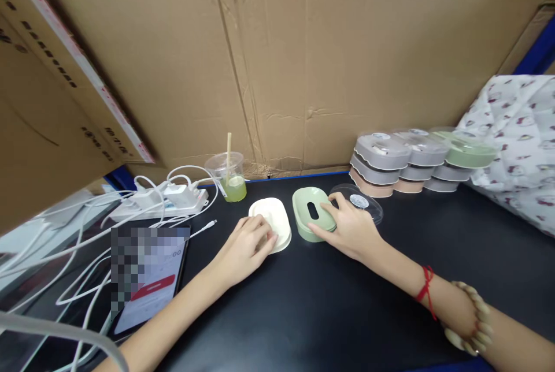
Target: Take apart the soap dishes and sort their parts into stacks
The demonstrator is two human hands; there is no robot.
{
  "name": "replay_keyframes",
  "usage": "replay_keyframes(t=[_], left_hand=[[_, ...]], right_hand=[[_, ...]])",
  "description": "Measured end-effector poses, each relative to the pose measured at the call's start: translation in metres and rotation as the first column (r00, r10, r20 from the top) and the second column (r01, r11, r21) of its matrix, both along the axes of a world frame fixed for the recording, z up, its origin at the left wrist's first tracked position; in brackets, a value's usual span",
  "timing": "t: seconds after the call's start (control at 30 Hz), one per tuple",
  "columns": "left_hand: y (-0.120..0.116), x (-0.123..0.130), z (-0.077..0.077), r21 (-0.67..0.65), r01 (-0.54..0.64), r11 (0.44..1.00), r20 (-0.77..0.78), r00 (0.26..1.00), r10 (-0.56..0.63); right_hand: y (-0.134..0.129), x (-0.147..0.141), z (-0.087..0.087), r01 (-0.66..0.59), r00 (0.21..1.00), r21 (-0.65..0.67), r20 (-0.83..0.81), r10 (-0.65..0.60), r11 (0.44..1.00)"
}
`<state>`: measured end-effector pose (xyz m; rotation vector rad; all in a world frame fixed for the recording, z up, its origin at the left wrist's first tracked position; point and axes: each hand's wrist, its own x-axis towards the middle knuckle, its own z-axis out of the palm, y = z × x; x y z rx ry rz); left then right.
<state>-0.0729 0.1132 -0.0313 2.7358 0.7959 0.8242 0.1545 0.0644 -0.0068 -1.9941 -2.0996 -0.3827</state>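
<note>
Near the middle of the black table lies a white rounded lid-like piece (280, 216). My left hand (251, 242) rests on it, its fingers bent over the near left part, with the fingertips close together. Just right of it is a green rounded box (303, 201) with a dark oblong slot in its top. My right hand (344, 224) grips the green box from the right, thumb on the near edge and fingers on the far side. A clear plastic cover (375, 210) with a round label lies partly behind my right hand.
Stacked boxes (381, 155) in grey, green and peach stand at the back right, beside a patterned white bag (520, 147). A cup of green drink (235, 189), a power strip (186, 201), white cables and a tablet (151, 285) occupy the left. Cardboard (281, 71) stands behind.
</note>
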Motion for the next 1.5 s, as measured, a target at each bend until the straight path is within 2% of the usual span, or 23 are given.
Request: replay_keyframes(t=[0.1, 0.17, 0.23, 0.27, 0.33, 0.43, 0.53, 0.57, 0.63, 0.73, 0.8, 0.87, 1.03, 1.1, 1.23, 1.5], left_hand=[[-0.001, 0.002, -0.006, 0.037, 0.012, 0.999, 0.038, 0.999, -0.013], [-0.004, 0.004, -0.007, 0.083, 0.001, 0.997, 0.043, 0.999, -0.004], [-0.007, 0.006, -0.007, 0.1, -0.033, 0.994, 0.047, 0.998, 0.028], [-0.009, 0.006, -0.006, 0.094, -0.051, 0.994, 0.049, 0.998, 0.046], [-0.01, 0.007, -0.005, 0.075, -0.068, 0.995, 0.038, 0.997, 0.066], [-0.01, 0.006, -0.005, 0.086, -0.082, 0.993, 0.03, 0.996, 0.08], [-0.009, 0.006, -0.006, 0.102, -0.11, 0.989, 0.07, 0.992, 0.104], [-0.01, 0.006, -0.006, 0.097, -0.12, 0.988, 0.094, 0.989, 0.111], [-0.012, 0.008, -0.005, 0.078, -0.128, 0.989, 0.151, 0.982, 0.115], [-0.02, 0.011, -0.002, 0.054, -0.101, 0.993, 0.222, 0.971, 0.087], [-0.026, 0.013, 0.001, 0.051, -0.08, 0.995, 0.242, 0.968, 0.066], [-0.032, 0.015, 0.003, 0.049, -0.06, 0.997, 0.24, 0.97, 0.046], [-0.034, 0.015, 0.003, 0.054, -0.048, 0.997, 0.245, 0.969, 0.033], [-0.031, 0.013, 0.003, 0.055, -0.065, 0.996, 0.253, 0.966, 0.049], [-0.029, 0.012, 0.004, 0.068, -0.092, 0.993, 0.285, 0.956, 0.069], [-0.032, 0.013, 0.005, 0.062, -0.053, 0.997, 0.292, 0.956, 0.033]], right_hand=[[0.003, 0.007, 0.008, 0.14, 0.989, 0.04, 0.052, -0.142, 0.989], [0.005, 0.011, 0.012, 0.279, 0.956, -0.037, 0.105, -0.274, 0.96], [0.005, 0.012, 0.014, 0.336, 0.937, -0.149, 0.153, -0.314, 0.93], [0.005, 0.011, 0.014, 0.321, 0.942, -0.187, 0.168, -0.292, 0.928], [0.004, 0.009, 0.012, 0.257, 0.958, -0.183, 0.173, -0.227, 0.949], [0.004, 0.007, 0.005, 0.19, 0.974, -0.079, 0.138, -0.178, 0.979], [0.009, 0.017, 0.001, 0.098, 0.991, 0.114, 0.077, -0.107, 0.989], [0.013, 0.025, 0.002, 0.056, 0.995, 0.206, 0.067, -0.071, 0.977], [0.022, 0.044, 0.007, -0.003, 0.997, 0.398, 0.07, -0.027, 0.917], [0.035, 0.079, 0.014, 0.102, 0.994, 0.552, -0.019, -0.11, 0.828], [0.04, 0.099, 0.016, 0.153, 0.988, 0.557, -0.065, -0.141, 0.816], [0.043, 0.111, 0.015, 0.151, 0.988, 0.548, -0.077, -0.13, 0.823], [0.045, 0.117, 0.013, 0.049, 0.996, 0.617, -0.085, 0.005, 0.785], [0.045, 0.117, 0.014, 0.05, 0.995, 0.626, -0.101, 0.018, 0.778], [0.041, 0.117, 0.02, 0.102, 0.991, 0.627, -0.129, -0.026, 0.772], [0.036, 0.105, 0.024, 0.154, 0.988, 0.618, -0.094, -0.123, 0.771]])
